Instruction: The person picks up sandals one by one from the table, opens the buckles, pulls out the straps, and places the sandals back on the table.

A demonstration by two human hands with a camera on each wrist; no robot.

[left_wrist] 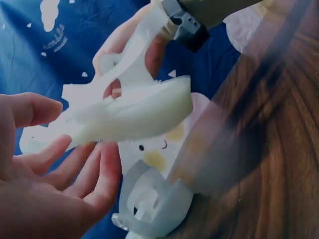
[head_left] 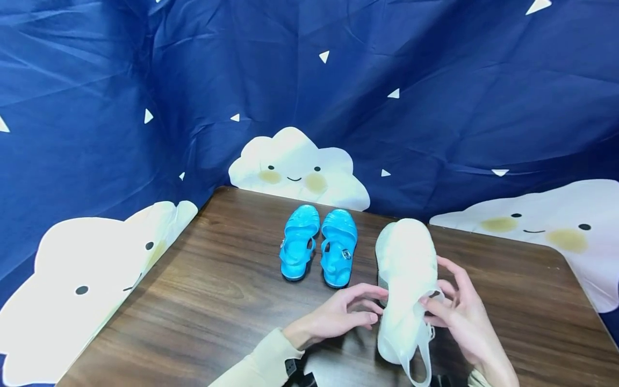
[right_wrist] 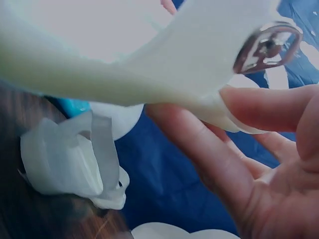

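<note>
A white sandal [head_left: 411,269] is held up over the table, its heel strap hanging loose toward me. My right hand [head_left: 461,314] pinches its side strap between thumb and fingers; a metal buckle [right_wrist: 269,47] shows close by in the right wrist view. On the sandal's other side, my left hand [head_left: 345,312] has its fingers spread loosely near the edge. Whether those fingertips touch it, I cannot tell. A second white sandal [left_wrist: 159,199] stands on the table below, mostly hidden behind the held one in the head view.
Two blue sandals [head_left: 300,236] stand side by side on the brown wooden table [head_left: 227,269], left of the white ones. A dark blue curtain [head_left: 271,70] with white clouds hangs behind the table's far edge.
</note>
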